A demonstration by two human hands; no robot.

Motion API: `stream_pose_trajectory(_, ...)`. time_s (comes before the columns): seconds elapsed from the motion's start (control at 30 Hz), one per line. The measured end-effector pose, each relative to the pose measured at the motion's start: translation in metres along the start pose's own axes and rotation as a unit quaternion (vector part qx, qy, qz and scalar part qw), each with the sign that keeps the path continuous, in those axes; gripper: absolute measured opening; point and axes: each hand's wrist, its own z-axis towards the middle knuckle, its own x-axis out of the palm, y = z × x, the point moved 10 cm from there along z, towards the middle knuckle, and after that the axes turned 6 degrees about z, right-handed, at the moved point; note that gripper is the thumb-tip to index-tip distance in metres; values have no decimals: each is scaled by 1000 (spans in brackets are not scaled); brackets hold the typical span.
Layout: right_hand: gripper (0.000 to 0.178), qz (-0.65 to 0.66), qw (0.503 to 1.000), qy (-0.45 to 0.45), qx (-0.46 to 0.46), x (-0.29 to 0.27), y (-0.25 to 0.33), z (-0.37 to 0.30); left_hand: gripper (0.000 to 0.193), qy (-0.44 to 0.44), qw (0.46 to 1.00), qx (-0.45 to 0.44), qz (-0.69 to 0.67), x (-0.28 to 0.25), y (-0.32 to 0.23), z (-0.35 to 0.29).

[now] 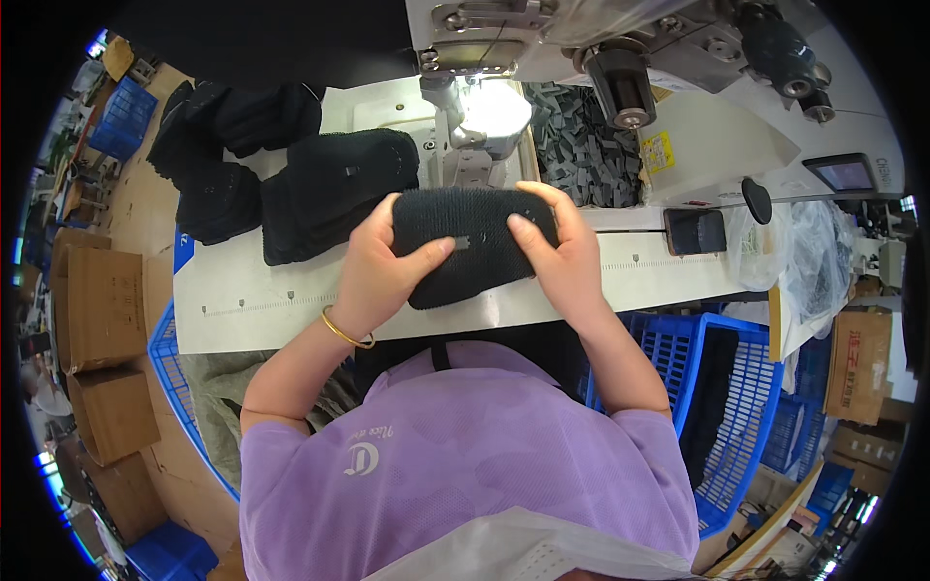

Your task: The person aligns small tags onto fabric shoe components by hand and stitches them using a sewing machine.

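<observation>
A thick, folded black knitted piece [475,276] is held level over the front of the white sewing table. My left hand [380,259] grips its left end, with the thumb on top beside a small grey label [461,242]. At the other end my right hand [567,254] is closed round the edge, thumb pressed on the upper face. The fingers of both hands are partly hidden behind and under the knit. Just beyond it is the lit needle area of a sewing machine [473,167]. Stacks of similar black knitted pieces [373,160] lie to the left.
A tray of many small grey labels [586,145] sits right of the needle area. A phone [696,232] and clear plastic bags [804,247] lie at the table's right. Blue baskets [699,339] stand below the table edge, and cardboard boxes [105,305] at far left.
</observation>
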Motion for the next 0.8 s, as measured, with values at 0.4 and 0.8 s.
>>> stream_pose_trajectory(0.4,19,-362,871,90,-320,66,-10,-22,59,-47,927,75,366,18,26,-28)
stream_pose_trajectory(0.8,5,-182,964,11,-195,32,-36,-7,49,-53,843,143,517,24,4,-20)
